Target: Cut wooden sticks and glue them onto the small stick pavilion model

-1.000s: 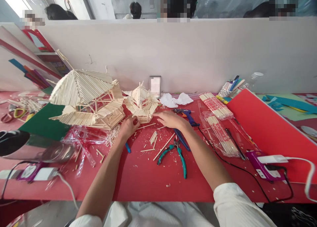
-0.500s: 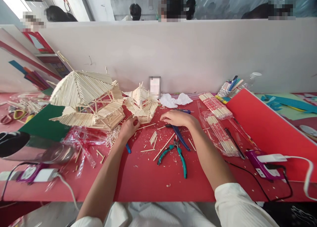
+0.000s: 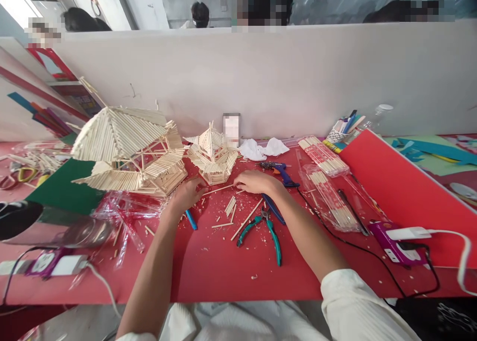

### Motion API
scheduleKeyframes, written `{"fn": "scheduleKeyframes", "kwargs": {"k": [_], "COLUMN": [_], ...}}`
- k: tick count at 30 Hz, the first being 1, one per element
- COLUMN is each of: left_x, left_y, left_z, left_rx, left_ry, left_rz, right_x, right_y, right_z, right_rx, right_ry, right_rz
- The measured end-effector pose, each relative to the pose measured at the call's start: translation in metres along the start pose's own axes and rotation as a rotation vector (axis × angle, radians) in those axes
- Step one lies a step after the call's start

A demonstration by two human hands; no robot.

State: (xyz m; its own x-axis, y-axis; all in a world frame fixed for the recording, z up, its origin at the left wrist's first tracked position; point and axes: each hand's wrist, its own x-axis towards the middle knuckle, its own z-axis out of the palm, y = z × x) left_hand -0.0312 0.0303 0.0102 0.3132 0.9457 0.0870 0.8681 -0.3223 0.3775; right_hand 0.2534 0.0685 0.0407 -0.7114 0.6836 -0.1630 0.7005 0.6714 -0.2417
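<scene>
My right hand (image 3: 257,182) is closed, its fingertips pinched at the right end of a thin wooden stick (image 3: 218,189) lying on the red tabletop. My left hand (image 3: 187,195) is by the stick's other end, fingers loosely curved and apart, apparently holding nothing. Just beyond them stands a small pavilion model of wooden sticks (image 3: 215,157). A larger stick-built pavilion (image 3: 126,147) sits behind my left hand. Teal-handled pliers (image 3: 263,232) lie below my right hand, with a blue-handled tool (image 3: 274,209) partly under that forearm. A blue glue gun (image 3: 281,172) rests beyond.
Short cut sticks (image 3: 231,206) and shavings litter the middle. Packs of sticks (image 3: 331,197) lie right, beside a red board (image 3: 402,197) and purple power strip (image 3: 397,246). A clear bottle (image 3: 74,227) is at left. A white partition (image 3: 261,78) stands behind, with people beyond.
My right hand has moved left and slightly toward me, reaching the stick's end and uncovering the glue gun. The left hand has drawn slightly away from the small pavilion.
</scene>
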Motion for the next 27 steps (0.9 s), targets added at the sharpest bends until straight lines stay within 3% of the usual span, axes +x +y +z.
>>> {"fn": "scheduleKeyframes", "kwargs": {"k": [4,11,16,21,27], "left_x": [-0.003,-0.004,-0.005,-0.008,-0.009], "left_y": [-0.005,-0.007,-0.008,-0.013,-0.024], "left_z": [-0.002,0.002,-0.006,-0.016,-0.021], "left_rx": [0.032,0.029,-0.028,0.002,0.124], "left_ry": [-0.126,-0.141,-0.156,-0.169,-0.111], "left_rz": [0.021,0.119,0.102,0.075,0.009], "right_x": [-0.002,0.000,0.001,-0.006,-0.023], "right_y": [0.000,-0.013,-0.016,-0.007,0.011], "right_z": [-0.003,-0.003,-0.006,-0.014,-0.029], "right_rx": [0.005,-0.014,-0.052,-0.086,-0.091], "right_ry": [0.022,0.038,0.019,0.017,-0.017], "right_rz": [0.005,-0.031,0.007,0.024,0.159]}}
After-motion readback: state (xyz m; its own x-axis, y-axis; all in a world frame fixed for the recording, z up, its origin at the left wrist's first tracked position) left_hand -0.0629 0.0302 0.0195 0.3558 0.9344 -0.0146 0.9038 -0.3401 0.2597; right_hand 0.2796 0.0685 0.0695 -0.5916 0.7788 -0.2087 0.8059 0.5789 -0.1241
